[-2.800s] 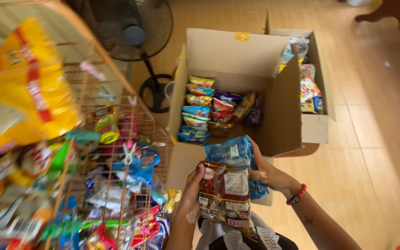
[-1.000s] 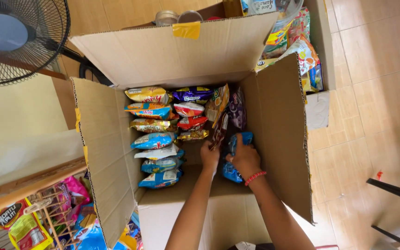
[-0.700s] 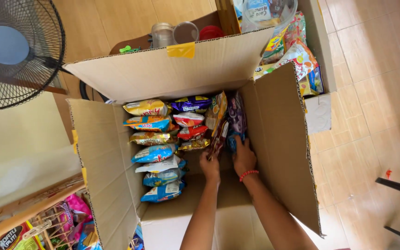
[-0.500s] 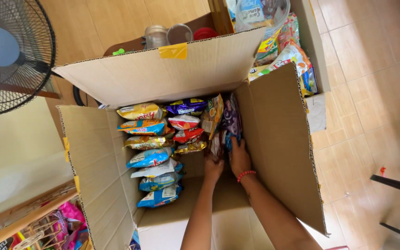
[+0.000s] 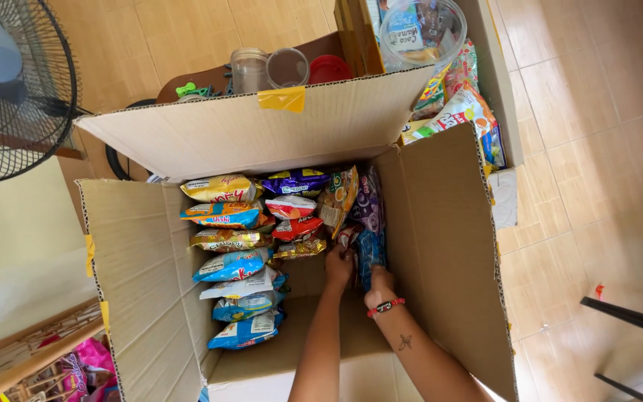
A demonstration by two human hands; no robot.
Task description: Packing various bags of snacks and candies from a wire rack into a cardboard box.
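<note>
Head view: open cardboard box point(image 5: 440, 246), snack bags stacked inside. Blue snack packet point(image 5: 370, 255) stands upright by the right wall, long axis vertical. Right hand point(image 5: 380, 282) grips it from below; left hand point(image 5: 338, 264) closed on the neighbouring packets, just left.

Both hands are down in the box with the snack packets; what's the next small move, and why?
Probably press the blue packet upright against the right wall and let go: the right hand and left hand both grip packets there, beside rows already stacked in the box.
</note>
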